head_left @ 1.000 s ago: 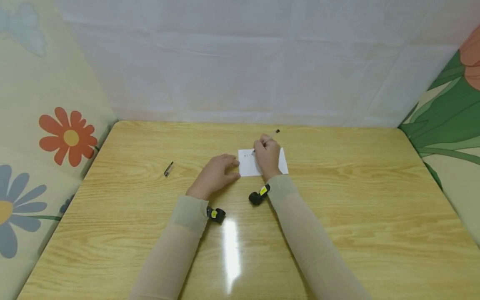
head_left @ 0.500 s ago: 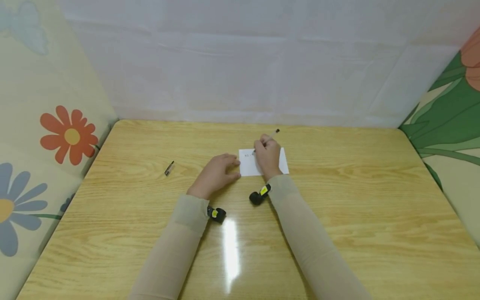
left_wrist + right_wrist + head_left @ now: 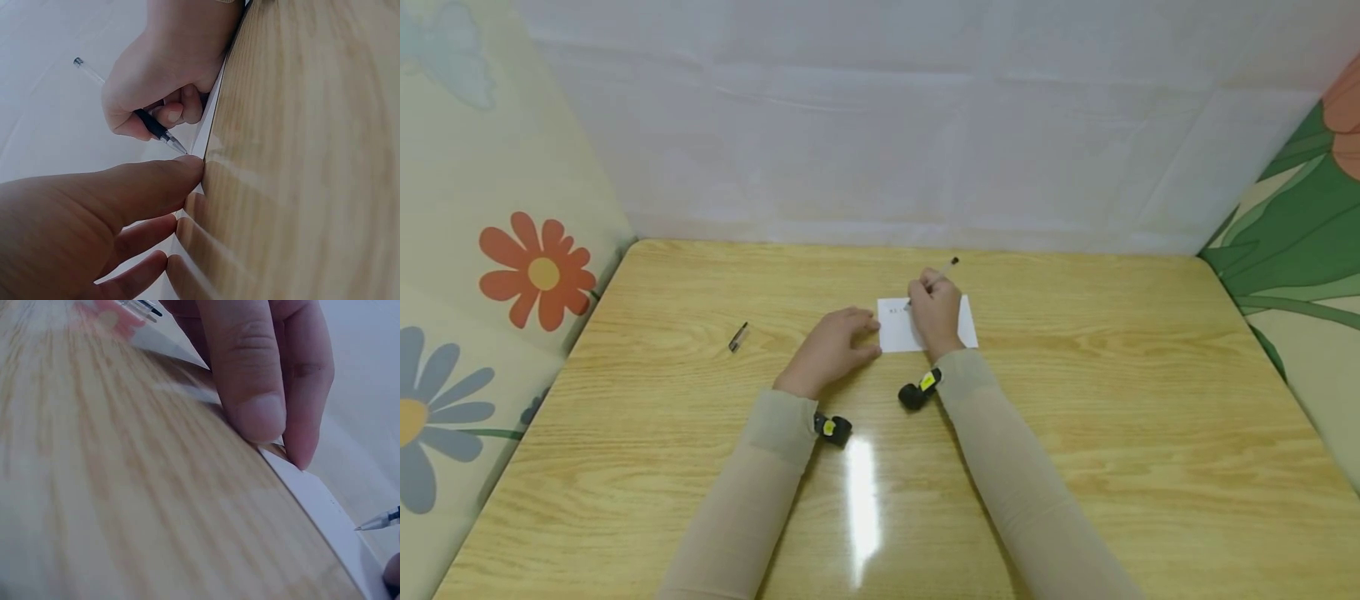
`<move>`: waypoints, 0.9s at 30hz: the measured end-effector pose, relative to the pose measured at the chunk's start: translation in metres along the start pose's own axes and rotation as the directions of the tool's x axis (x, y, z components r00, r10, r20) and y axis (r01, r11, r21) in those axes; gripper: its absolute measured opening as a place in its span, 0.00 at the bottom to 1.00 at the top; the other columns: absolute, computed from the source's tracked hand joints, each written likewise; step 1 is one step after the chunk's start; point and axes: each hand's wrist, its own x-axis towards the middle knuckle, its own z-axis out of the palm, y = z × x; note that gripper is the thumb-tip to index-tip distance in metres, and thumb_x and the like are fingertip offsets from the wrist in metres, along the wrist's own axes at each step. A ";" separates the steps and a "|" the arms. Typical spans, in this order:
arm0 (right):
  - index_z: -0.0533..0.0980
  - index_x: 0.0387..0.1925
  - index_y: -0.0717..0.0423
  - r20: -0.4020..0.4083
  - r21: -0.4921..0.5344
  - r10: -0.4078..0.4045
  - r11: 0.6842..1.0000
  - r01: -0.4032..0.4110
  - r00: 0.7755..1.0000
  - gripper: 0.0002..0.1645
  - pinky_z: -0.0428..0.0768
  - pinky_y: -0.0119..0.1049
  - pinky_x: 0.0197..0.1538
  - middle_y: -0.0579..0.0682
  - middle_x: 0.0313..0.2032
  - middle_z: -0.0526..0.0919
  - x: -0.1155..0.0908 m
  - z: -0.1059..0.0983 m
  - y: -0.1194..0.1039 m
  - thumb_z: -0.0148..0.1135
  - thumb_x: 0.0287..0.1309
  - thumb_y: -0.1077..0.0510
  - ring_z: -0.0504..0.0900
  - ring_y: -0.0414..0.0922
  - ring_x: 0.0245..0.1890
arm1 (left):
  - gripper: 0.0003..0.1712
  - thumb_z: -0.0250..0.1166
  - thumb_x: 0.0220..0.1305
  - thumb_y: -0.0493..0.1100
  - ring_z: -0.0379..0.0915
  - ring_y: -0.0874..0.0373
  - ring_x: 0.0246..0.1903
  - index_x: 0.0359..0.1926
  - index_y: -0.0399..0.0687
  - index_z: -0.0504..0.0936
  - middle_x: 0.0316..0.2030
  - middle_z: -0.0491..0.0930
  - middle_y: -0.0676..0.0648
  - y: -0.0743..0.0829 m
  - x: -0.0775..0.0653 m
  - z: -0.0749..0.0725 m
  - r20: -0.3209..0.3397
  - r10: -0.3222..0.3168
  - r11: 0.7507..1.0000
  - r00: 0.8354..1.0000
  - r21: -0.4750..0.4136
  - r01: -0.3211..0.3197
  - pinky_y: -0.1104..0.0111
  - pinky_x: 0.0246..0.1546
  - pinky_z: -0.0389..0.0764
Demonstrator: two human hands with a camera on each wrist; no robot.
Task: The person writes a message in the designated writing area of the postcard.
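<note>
A small white sheet of paper (image 3: 897,335) lies on the table, with a short row of dark marks near its top left. My right hand (image 3: 936,315) rests over the sheet and grips a clear-barrelled pen (image 3: 156,124) with a dark grip. Its metal tip meets the paper in the right wrist view, where the pen (image 3: 380,520) enters at the right edge. At the sheet's left edge, my left hand (image 3: 831,346) touches the paper with thumb and fingertips, fingers relaxed and spread. Part of the sheet is hidden under the right hand.
A pen cap (image 3: 738,337) with a black clip lies on the wood-grain table (image 3: 1135,400), left of the left hand. Behind the table hangs a pale cloth (image 3: 880,125). Flower-patterned panels (image 3: 445,250) flank both sides. Each wrist carries a small black camera (image 3: 913,396).
</note>
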 end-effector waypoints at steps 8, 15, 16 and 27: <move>0.61 0.12 0.52 0.008 -0.012 0.003 1.000 -0.003 1.000 0.17 0.57 0.31 0.21 0.45 0.13 0.61 0.000 -0.001 0.000 0.52 0.52 0.65 0.60 0.41 0.18 | 0.25 0.69 0.67 0.43 0.60 0.39 0.72 0.62 0.38 0.79 0.67 0.73 0.38 0.001 0.000 0.000 -0.001 -0.002 1.000 1.000 0.003 0.002 0.48 0.75 0.55; 0.61 0.12 0.52 0.005 -0.019 0.011 1.000 -0.011 1.000 0.18 0.57 0.30 0.21 0.45 0.14 0.62 0.001 0.000 -0.001 0.52 0.53 0.65 0.60 0.42 0.18 | 0.25 0.70 0.66 0.43 0.60 0.39 0.71 0.62 0.38 0.79 0.67 0.73 0.38 0.000 0.000 0.000 -0.001 -0.002 1.000 1.000 0.006 0.002 0.48 0.75 0.56; 0.61 0.12 0.52 0.003 -0.016 0.012 1.000 -0.012 1.000 0.18 0.57 0.30 0.21 0.45 0.14 0.62 0.001 0.000 -0.001 0.53 0.53 0.65 0.60 0.42 0.18 | 0.25 0.70 0.66 0.43 0.60 0.39 0.71 0.62 0.38 0.79 0.67 0.73 0.38 0.000 0.000 0.000 -0.002 -0.001 1.000 1.000 0.007 0.001 0.47 0.75 0.56; 0.59 0.12 0.51 -0.027 0.005 0.000 1.000 0.001 1.000 0.18 0.55 0.30 0.20 0.45 0.13 0.60 -0.001 -0.001 -0.001 0.51 0.52 0.65 0.58 0.41 0.17 | 0.25 0.69 0.67 0.43 0.61 0.38 0.71 0.62 0.38 0.79 0.67 0.73 0.37 0.001 0.000 0.000 -0.003 -0.002 1.000 1.000 0.003 0.002 0.47 0.75 0.56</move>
